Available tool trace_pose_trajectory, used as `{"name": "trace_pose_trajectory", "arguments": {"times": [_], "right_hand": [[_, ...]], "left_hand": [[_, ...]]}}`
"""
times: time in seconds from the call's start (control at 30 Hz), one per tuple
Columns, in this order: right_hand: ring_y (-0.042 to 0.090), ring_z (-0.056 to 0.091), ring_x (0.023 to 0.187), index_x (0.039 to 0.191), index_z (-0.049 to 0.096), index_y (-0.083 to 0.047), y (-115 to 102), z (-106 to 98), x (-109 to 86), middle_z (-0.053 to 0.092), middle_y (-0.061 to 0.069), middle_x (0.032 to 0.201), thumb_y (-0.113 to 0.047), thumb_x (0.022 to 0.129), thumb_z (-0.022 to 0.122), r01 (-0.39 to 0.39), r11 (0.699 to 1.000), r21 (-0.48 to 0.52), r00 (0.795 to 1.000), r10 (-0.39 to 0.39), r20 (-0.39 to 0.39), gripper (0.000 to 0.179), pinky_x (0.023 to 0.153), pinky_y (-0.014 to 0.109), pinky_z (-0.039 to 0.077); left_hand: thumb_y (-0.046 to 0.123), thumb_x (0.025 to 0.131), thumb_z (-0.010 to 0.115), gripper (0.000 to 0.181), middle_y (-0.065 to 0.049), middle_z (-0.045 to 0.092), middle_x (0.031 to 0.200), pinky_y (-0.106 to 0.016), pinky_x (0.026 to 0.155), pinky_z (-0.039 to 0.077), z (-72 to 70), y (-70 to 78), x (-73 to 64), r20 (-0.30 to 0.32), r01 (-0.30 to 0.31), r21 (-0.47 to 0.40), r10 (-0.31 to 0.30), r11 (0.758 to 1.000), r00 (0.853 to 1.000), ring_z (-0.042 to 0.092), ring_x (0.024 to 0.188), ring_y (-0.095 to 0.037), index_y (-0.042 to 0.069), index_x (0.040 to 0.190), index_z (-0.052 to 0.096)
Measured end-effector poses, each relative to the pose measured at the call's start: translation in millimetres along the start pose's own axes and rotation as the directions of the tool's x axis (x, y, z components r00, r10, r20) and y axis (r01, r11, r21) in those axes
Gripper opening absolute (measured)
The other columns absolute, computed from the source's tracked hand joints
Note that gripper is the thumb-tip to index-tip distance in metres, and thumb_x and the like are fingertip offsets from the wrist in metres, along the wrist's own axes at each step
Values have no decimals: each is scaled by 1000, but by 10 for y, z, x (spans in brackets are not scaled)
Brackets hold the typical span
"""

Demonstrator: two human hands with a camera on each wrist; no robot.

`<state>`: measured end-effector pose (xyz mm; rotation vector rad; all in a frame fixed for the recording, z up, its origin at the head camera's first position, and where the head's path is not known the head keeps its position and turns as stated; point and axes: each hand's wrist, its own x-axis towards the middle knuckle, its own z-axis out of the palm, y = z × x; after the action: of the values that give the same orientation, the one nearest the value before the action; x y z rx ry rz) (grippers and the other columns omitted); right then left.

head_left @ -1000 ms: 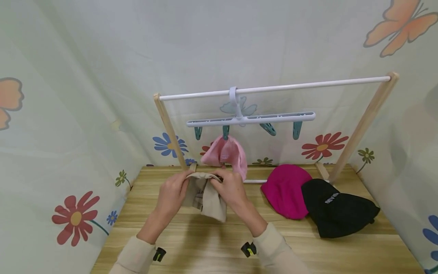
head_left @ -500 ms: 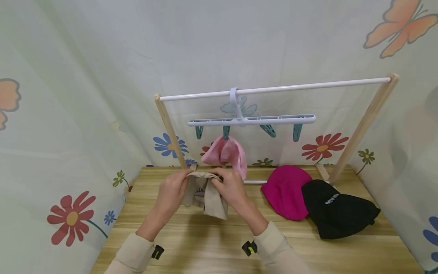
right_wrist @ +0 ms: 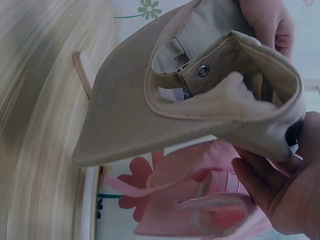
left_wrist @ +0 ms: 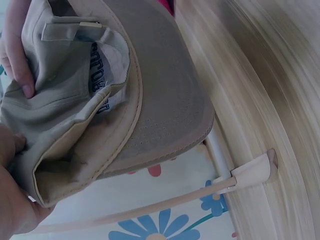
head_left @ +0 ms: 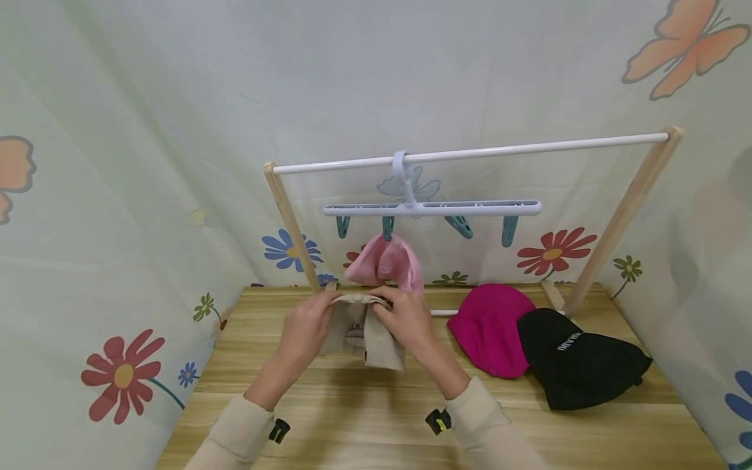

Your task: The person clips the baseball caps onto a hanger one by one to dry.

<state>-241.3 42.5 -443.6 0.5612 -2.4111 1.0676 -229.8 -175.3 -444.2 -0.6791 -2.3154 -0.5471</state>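
The left grip (head_left: pixel 302 329) and right grip (head_left: pixel 411 320) both pinch the beige cap (head_left: pixel 383 341) by its upper edge, below and in front of the hanger (head_left: pixel 411 209). Its sides look floppy, so a one-sided hold could let it slip; raised too close beneath the hanger, it might knock the pink cap (head_left: pixel 370 264) from its clip (head_left: pixel 388 227)

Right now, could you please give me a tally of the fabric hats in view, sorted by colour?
Beige brimmed fabric hat: 1
Light pink brimmed fabric hat: 1
Magenta rounded fabric hat: 1
Black fabric hat with pale lettering: 1
Total: 4 hats
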Motion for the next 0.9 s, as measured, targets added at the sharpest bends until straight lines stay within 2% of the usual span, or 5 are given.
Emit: {"name": "trace_pose_trajectory", "arguments": {"times": [0.37,0.73,0.9], "right_hand": [[11,61,71,105,80,-18,82,-71,-1,77,-2,97,-14,90,76,-10,999,-44,1000,10,5,16,62,31,51],[10,51,58,107,80,-18,100,-110,17,77,-1,93,-14,92,75,-26,999,-45,1000,27,17,17,53,27,43],[11,57,64,107,80,-18,85,-117,28,77,-1,97,-11,91,75,-24,1000,-10,999,24,22,18,58,28,49]], "left_hand": [[7,97,68,18,-9,76,104,-46,70,60,72,63,36,43,22,-7,-22,1000,999,73,89,-29,11,114,71],[5,98,66,19,-9,75,106,-47,70,59,51,113,76,83,63,-16,-61,998,995,72,89,-29,11,115,70],[6,99,65,17,-10,75,104,-45,70,60,48,101,98,88,67,-15,-66,998,994,73,89,-28,10,115,70]]}}
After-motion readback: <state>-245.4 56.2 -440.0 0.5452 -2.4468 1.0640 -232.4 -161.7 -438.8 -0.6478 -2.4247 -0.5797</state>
